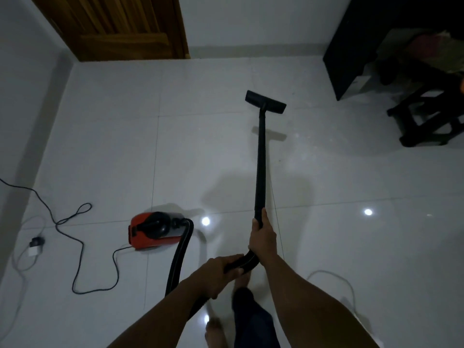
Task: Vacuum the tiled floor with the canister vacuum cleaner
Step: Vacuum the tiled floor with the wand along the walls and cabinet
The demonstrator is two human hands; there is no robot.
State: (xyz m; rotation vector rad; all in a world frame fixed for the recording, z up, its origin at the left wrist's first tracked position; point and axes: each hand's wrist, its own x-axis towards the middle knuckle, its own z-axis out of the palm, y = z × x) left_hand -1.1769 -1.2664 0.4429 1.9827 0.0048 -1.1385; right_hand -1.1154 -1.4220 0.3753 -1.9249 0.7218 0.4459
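A red and black canister vacuum cleaner [153,231] sits on the glossy white tiled floor [339,177] at lower left. Its black hose [179,254] arches up from the canister toward my hands. My right hand [262,238] is wrapped around the lower end of the long black wand [261,156]. My left hand [221,273] grips the curved handle where hose and wand meet. The wand reaches forward to the flat black floor nozzle [265,101], which rests on the tiles in the middle of the room.
A black power cord [77,247] loops over the floor at left, beside a white charger and cable [34,251]. A wooden door [120,26] stands at the back. A black desk [351,59] and dark stool [426,116] are at right. My bare feet [216,330] are below.
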